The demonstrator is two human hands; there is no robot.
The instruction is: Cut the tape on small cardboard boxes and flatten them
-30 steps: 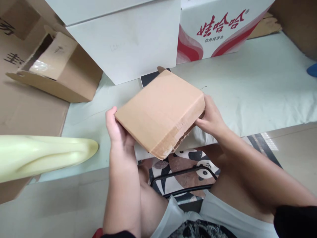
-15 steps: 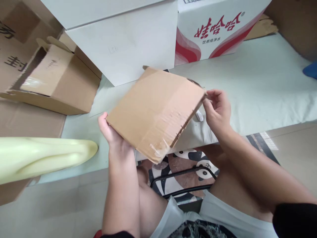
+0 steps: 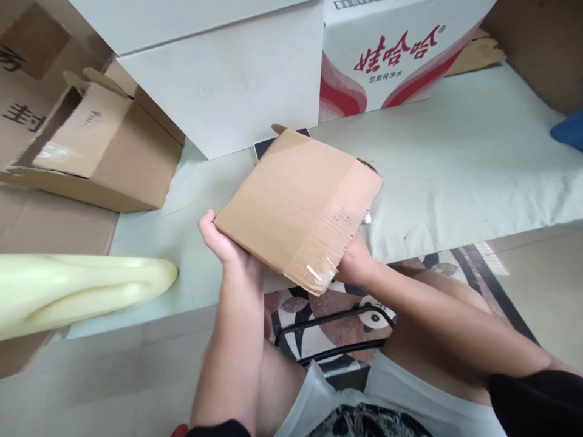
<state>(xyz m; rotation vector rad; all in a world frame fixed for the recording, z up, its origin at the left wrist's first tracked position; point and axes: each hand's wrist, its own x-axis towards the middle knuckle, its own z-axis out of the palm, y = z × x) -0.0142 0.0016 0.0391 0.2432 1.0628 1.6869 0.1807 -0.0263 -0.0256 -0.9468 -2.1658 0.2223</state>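
A flat brown cardboard box [image 3: 296, 200] is tilted in front of me, with ragged edges and clear tape at its near corner. My left hand [image 3: 232, 243] grips its left edge, thumb outside and the other fingers hidden beneath. My right hand [image 3: 357, 261] reaches under or into the box's near right side; its fingers are out of sight behind the cardboard. Behind the box, a dark flat thing with a pale rim [image 3: 264, 147] partly shows on the cloth. A small white object [image 3: 367, 216] peeks out at the box's right edge.
A tall white box [image 3: 228, 85] and a white-and-red water carton [image 3: 392, 67] stand at the back. An opened cardboard box [image 3: 122, 145] sits left. A pale yellow smooth object [image 3: 91, 291] juts in from the left. Light green cloth [image 3: 478, 158] covers the table; something blue [image 3: 567, 130] lies far right.
My right hand has left the box's right corner and moved down and left, its fingers now behind the cardboard. My left hand and the box have shifted slightly right.
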